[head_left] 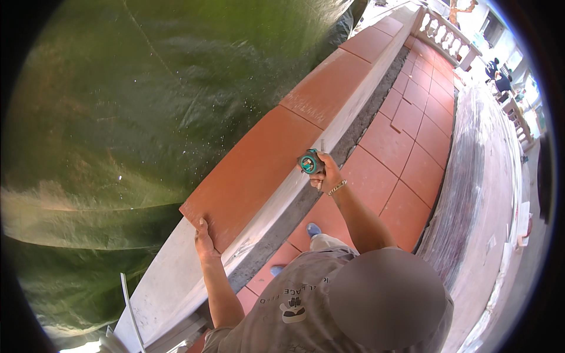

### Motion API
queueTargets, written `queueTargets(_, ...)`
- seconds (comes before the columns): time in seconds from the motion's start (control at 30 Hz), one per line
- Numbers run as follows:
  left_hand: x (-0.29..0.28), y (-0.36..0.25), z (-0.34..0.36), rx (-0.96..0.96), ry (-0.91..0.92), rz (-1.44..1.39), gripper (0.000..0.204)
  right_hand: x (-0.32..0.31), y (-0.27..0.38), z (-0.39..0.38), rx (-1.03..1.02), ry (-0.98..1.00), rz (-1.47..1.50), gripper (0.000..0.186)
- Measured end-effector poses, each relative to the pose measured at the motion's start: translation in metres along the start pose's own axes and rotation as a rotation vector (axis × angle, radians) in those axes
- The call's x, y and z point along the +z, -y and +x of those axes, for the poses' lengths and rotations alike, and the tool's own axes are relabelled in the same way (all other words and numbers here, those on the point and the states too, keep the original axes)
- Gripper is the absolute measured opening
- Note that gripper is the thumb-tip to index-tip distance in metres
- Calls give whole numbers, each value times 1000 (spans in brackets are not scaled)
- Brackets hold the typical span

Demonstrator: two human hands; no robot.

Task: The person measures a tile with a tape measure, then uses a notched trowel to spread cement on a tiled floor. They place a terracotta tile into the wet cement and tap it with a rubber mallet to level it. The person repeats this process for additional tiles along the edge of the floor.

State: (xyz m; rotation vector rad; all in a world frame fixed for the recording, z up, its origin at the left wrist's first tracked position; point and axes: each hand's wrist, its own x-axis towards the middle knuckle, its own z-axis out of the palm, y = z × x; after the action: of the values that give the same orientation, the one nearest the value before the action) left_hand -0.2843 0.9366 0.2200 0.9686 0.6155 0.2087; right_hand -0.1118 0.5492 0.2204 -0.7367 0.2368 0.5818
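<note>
Terracotta tiles lie in a row along a pale ledge. My left hand grips the near end of the closest tile, fingers bent at its edge. My right hand is closed on a teal and grey tape measure beside that tile's inner edge; a thin pale rod shows with it, partly hidden by the hand.
Green tarp borders the ledge. Below are a tiled walkway, my blue-covered foot and a plastic-wrapped wall. A white strip lies lower left. A balustrade and people show farther off.
</note>
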Motion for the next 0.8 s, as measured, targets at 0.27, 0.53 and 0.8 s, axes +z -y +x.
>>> queueTargets(0.27,6,-4,-4,-28,-57,19,64,5,4,-5,-6,-7,-14,32)
queueTargets(0.53,8,-6,-4,-4,-25,0,67,14,6,-8,-27,-23,-51,35)
queueTargets(0.8,10,-4,-7,13,-107,104,63,5,2,-3,-8,-1,-22,32)
